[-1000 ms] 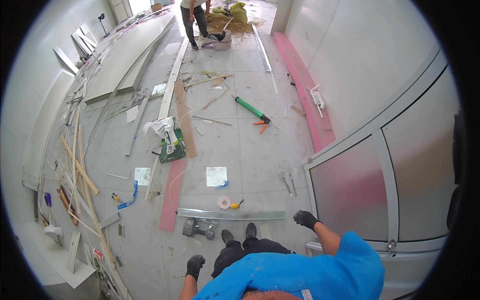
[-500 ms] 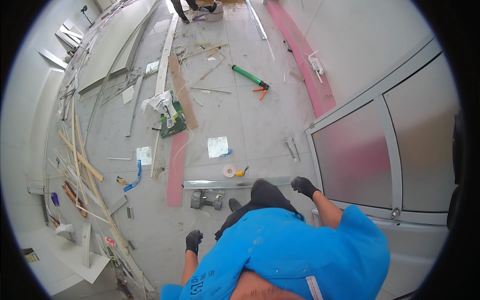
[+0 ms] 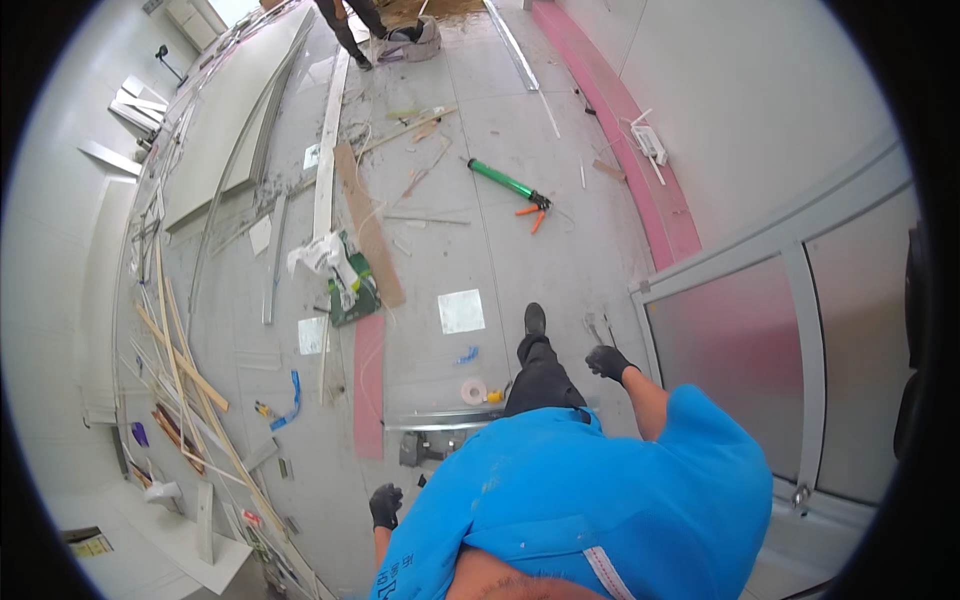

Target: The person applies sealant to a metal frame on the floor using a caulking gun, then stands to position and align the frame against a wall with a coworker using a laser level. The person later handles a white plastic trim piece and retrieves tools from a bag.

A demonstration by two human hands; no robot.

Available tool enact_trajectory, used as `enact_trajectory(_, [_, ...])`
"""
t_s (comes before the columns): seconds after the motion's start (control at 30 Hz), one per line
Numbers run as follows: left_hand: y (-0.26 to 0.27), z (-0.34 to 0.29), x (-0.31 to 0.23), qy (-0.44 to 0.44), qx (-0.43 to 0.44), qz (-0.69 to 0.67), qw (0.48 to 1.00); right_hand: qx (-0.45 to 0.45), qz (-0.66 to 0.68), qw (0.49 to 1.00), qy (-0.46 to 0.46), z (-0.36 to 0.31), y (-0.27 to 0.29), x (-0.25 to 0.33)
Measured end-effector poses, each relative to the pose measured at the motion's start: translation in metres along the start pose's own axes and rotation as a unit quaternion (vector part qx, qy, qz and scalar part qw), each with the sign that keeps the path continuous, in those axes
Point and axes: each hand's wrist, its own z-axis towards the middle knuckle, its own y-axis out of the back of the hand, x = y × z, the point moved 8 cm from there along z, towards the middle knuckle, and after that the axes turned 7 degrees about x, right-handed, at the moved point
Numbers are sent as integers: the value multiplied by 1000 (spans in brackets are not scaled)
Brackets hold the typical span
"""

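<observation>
My left hand (image 3: 385, 506), in a dark glove, hangs low beside my blue shirt with its fingers loosely curled. Nothing shows in it. My right hand (image 3: 608, 362), gloved alike, is held out ahead with curled fingers and no visible object. Beyond it, slim metal tools (image 3: 609, 330) lie on the floor. A pale tape roll (image 3: 473, 392) and a small yellow item (image 3: 495, 397) rest near my legs, just past a shiny metal channel (image 3: 408, 421). The grey tool (image 3: 411, 449) beside that channel is partly hidden by my body. Farther ahead lies a green caulking gun (image 3: 505, 180) with orange handles.
A framed frosted-glass door (image 3: 735, 345) stands at right. Long wood strips (image 3: 188, 365) and offcuts clutter the left. A green-and-white bag (image 3: 352, 285), a pink strip (image 3: 369, 400) and a silvery square sheet (image 3: 461, 312) lie ahead. Another person (image 3: 350, 30) stands at the far end.
My foot has stepped forward, and floor items sit lower in view. My right hand has shifted slightly forward against my body; the left has dropped lower. The far person's legs show more.
</observation>
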Motion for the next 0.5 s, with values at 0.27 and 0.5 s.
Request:
enact_trajectory(0.27, [-25,127,-98,7,85,289,954,-116,325,938,-4,139,207,-80])
enact_trajectory(0.5, [35,291,-240,-25,13,-8,1000,-187,98,977,25,168,304,-170])
